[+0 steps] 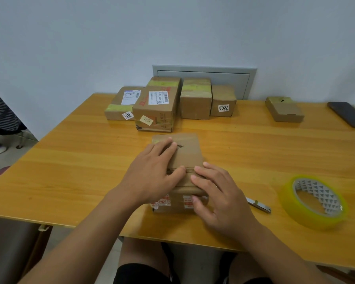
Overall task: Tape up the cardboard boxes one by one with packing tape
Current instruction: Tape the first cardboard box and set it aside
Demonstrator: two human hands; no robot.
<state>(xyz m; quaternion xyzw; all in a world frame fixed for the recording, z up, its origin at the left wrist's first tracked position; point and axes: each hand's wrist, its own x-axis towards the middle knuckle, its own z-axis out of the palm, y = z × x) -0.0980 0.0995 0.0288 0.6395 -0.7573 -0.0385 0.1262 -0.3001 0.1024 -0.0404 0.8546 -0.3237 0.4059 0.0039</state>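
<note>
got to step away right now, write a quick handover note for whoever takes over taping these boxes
Left hand: flat on top of the box in front, fingers straight, pressing.
Right hand: laid over the box's near edge, fingers straight, smoothing it down.
Tape roll lies on the table to the right; a small cutter lies between it and the box.
Done: four boxes at the back show tape.
Left: finish this box; the small box at the far right looks unsealed, though that is hard to tell.
</note>
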